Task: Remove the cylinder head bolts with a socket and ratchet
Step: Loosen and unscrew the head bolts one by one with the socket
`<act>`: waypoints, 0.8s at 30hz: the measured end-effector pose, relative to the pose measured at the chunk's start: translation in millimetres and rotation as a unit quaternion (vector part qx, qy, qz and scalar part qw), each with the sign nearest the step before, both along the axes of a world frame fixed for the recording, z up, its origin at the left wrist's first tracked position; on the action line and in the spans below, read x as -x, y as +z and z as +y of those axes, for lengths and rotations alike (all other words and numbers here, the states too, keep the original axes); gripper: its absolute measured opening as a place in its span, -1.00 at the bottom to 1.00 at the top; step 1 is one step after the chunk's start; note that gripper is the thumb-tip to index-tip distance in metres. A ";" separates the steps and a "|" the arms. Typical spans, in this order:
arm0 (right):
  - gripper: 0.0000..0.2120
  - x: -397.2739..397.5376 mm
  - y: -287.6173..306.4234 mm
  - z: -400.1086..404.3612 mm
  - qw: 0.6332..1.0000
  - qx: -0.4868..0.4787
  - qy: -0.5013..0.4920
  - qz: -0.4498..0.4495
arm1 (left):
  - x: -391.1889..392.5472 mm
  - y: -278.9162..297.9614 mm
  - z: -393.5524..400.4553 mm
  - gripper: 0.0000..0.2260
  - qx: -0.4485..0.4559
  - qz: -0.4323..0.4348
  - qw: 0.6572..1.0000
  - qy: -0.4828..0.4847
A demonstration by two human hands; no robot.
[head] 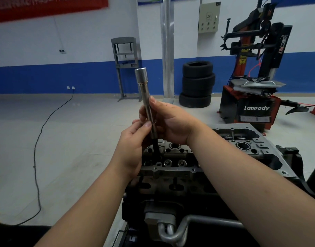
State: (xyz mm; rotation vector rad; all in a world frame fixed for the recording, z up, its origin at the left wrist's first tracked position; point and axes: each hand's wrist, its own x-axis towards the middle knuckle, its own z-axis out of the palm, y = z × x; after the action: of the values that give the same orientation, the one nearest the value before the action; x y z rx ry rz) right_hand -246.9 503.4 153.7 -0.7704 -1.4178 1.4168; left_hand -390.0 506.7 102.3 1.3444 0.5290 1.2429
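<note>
Head view, single frame. I noted both hands raised over the cylinder head [180, 157], which sat on a dark engine stand (no bolt heads clearly resolved from here). Right hand [171, 122] had its fingers curled round the middle of a long silver socket extension [147, 102], thumb lying along the shaft. Left hand [133, 139] pinched the same shaft just below, thumb tip against the metal. The tool stood nearly upright, tilted slightly left, wide socket end at the top; its dark lower end [156, 148] reached down to the head's top face, though I could not tell whether it sat in a hole. Behind: stacked tires [197, 82], a red tire changer [256, 72], a grey shop press [125, 66], a black cable [41, 139] on the floor.
</note>
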 end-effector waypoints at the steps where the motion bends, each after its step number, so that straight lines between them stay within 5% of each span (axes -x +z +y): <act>1: -0.65 0.4 0.1 0.0 1.000 0.005 -0.003 0.001 | 0.4 1.0 -0.8 -0.79 0.006 -0.007 1.000 -0.003; 4: -0.67 2.0 1.2 -0.5 1.000 0.001 -0.002 0.005 | -0.2 -0.1 -0.2 -0.89 0.004 -0.004 1.000 0.025; 8: -0.77 1.9 -0.4 0.9 1.000 -0.007 0.008 0.028 | -2.1 -1.8 1.6 -0.75 -0.009 0.013 0.999 0.047; 11: -0.73 0.5 -0.8 0.6 1.000 -0.009 0.010 0.012 | -1.5 -0.6 1.0 -0.89 -0.009 0.017 0.999 0.033; 21: -0.77 2.6 -0.7 0.3 1.000 -0.021 -0.001 0.010 | -3.4 -2.3 0.4 -0.74 -0.017 0.012 0.998 0.055; 24: -0.73 2.1 -2.0 0.9 1.000 -0.027 0.003 0.011 | -3.3 -1.9 1.1 -0.85 -0.019 0.019 0.998 0.050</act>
State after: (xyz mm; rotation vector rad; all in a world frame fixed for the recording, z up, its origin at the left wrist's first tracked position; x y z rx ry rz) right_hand -248.9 504.3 151.7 -0.7152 -1.4360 1.3821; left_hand -386.7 507.8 100.4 1.3903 0.6084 1.3165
